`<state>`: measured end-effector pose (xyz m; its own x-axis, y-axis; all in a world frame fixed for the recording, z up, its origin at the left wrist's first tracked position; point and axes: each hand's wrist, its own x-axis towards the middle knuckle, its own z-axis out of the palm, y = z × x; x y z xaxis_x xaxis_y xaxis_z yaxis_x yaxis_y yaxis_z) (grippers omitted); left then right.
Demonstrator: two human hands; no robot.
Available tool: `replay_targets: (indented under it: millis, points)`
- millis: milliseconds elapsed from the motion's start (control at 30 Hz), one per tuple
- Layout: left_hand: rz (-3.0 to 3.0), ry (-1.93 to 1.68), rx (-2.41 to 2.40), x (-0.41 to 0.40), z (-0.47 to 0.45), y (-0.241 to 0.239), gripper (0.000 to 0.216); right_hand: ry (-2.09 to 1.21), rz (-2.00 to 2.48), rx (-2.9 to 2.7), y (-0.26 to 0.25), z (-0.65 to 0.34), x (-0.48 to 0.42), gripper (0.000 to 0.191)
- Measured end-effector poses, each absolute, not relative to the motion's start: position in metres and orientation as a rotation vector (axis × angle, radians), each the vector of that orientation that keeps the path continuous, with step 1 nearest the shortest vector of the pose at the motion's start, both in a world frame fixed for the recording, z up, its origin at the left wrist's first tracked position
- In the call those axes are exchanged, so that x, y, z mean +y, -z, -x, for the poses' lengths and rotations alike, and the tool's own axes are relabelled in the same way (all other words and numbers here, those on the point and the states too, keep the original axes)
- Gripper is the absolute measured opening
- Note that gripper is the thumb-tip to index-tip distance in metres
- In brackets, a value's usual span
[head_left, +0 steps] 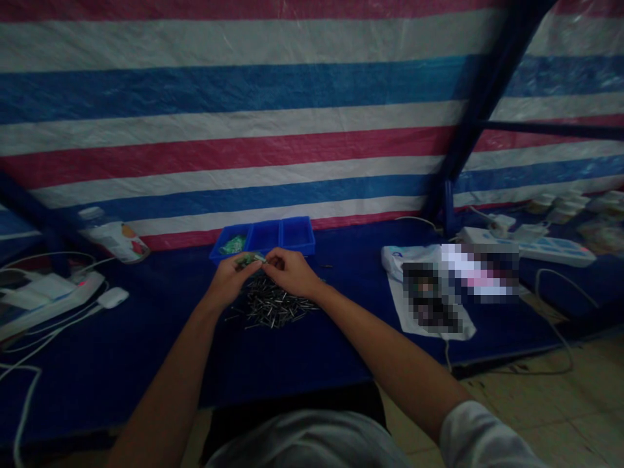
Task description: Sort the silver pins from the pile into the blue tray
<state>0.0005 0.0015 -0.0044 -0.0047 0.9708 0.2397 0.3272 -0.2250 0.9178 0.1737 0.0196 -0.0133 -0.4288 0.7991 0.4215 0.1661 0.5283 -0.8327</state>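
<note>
My left hand (229,278) is closed around a small pale greenish piece (257,258), too small and dim to name. My right hand (292,272) meets it from the other side, its fingers pinched near the piece's right end; what they grip is unclear. Right below both hands lies a heap of thin dark metal pins or screws (277,305), partly covered by the hands. Just behind them stands a blue tray with three compartments (298,237). Its left compartment contains a green bundle (233,245), possibly small parts in a clear bag.
A plastic bottle (117,237) lies tilted at the back left. Power strips with cables sit at the left (53,302) and the right (536,246). A white packet (429,292), partly pixelated, is on the right of the blue table (292,370). A striped sheet (273,149) hangs behind.
</note>
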Motion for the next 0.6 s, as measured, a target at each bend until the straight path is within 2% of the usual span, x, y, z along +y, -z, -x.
replay_targets:
  millis: [267,367,600]
  points:
    - [-1.581,-1.326,1.448,0.001,-0.002,0.005,0.035,-0.880,0.829,-1.905,0.012,-0.172,0.020,0.021]
    - [-1.564,-1.466,1.477,0.005,0.001,0.008,0.034,-0.816,0.894,-1.959,0.012,-0.175,0.021,0.024]
    - [-1.808,-1.838,1.856,0.014,0.021,0.010,0.031,-0.295,1.155,-2.409,0.016,-0.185,0.016,0.030]
